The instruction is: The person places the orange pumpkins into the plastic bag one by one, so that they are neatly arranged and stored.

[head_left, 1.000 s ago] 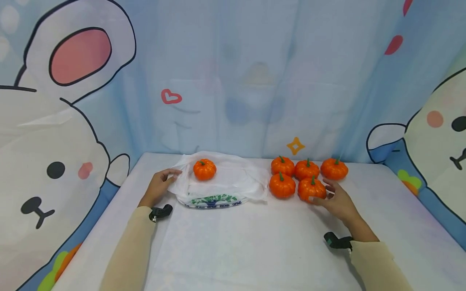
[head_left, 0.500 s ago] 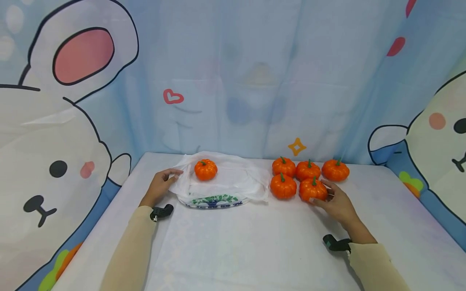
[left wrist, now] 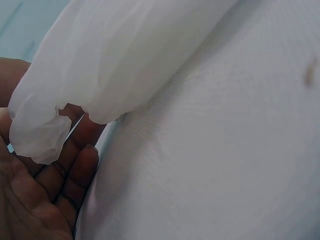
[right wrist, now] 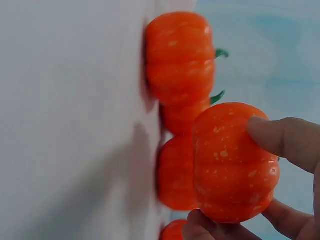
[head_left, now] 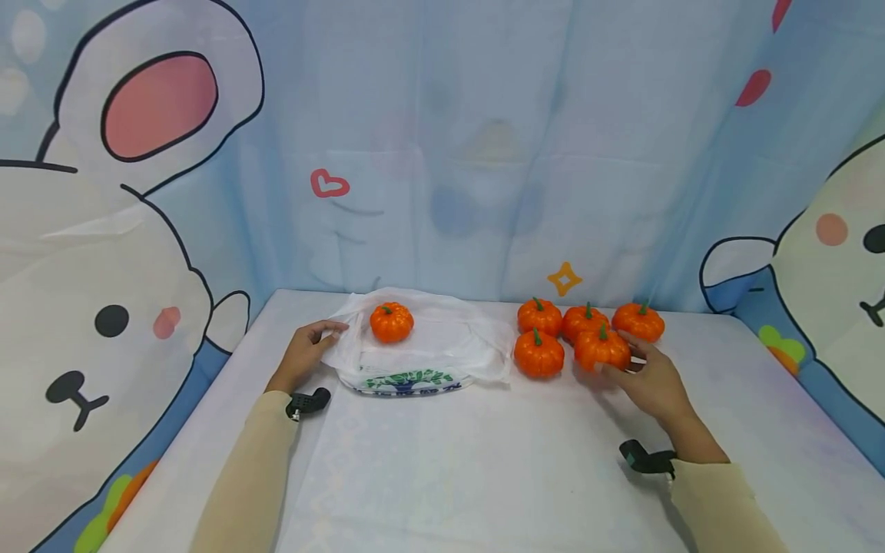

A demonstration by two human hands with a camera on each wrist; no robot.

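My right hand (head_left: 655,384) grips a small orange pumpkin (head_left: 601,349) between thumb and fingers. In the right wrist view this pumpkin (right wrist: 232,165) is held just off the table, its speckled side showing. My left hand (head_left: 302,355) is at the left edge of a white plastic bag (head_left: 449,342) with a green and blue print. In the left wrist view a crumpled fold of the bag (left wrist: 115,60) lies between thumb and fingers, pinched there. One pumpkin (head_left: 391,322) sits on or inside the left part of the bag; which, I cannot tell.
Several more pumpkins stand close together right of the bag: a front one (head_left: 538,353), one behind it (head_left: 539,316), a partly covered one (head_left: 579,319) and one at the right (head_left: 639,321). A white cloth (head_left: 442,461) covers the table. A printed curtain (head_left: 470,153) hangs behind.
My right hand has closed around the front right pumpkin and raised it slightly off the table, a little to the right. The left hand and bag look unchanged.
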